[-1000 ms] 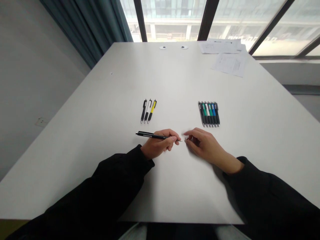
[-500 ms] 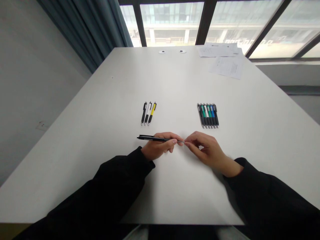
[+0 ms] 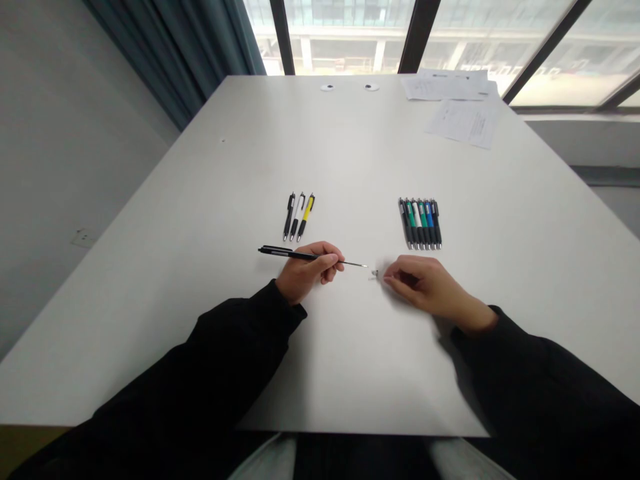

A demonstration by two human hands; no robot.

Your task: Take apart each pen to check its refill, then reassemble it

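Note:
My left hand (image 3: 313, 267) is closed around a black click pen (image 3: 287, 253), its clip end pointing left. From the front of that pen, a thin refill (image 3: 354, 264) sticks out bare to the right. A small silvery piece (image 3: 375, 273), perhaps the pen's metal tip, shows just beyond the refill's end. Close to this piece are the fingertips of my right hand (image 3: 420, 283), curled together in a pinch. Whether they touch it or hold anything else I cannot tell.
Three pens (image 3: 299, 217) in black, white and yellow lie beyond my left hand. A tight row of several pens (image 3: 420, 224) lies beyond my right hand. Papers (image 3: 463, 120) and two eye-shaped white pieces (image 3: 371, 87) are at the table's (image 3: 300, 153) far side.
My right hand has moved right, away from the pen's front, and the refill is now exposed. A small silvery piece shows near its fingers. My left hand keeps the pen, shifted slightly left.

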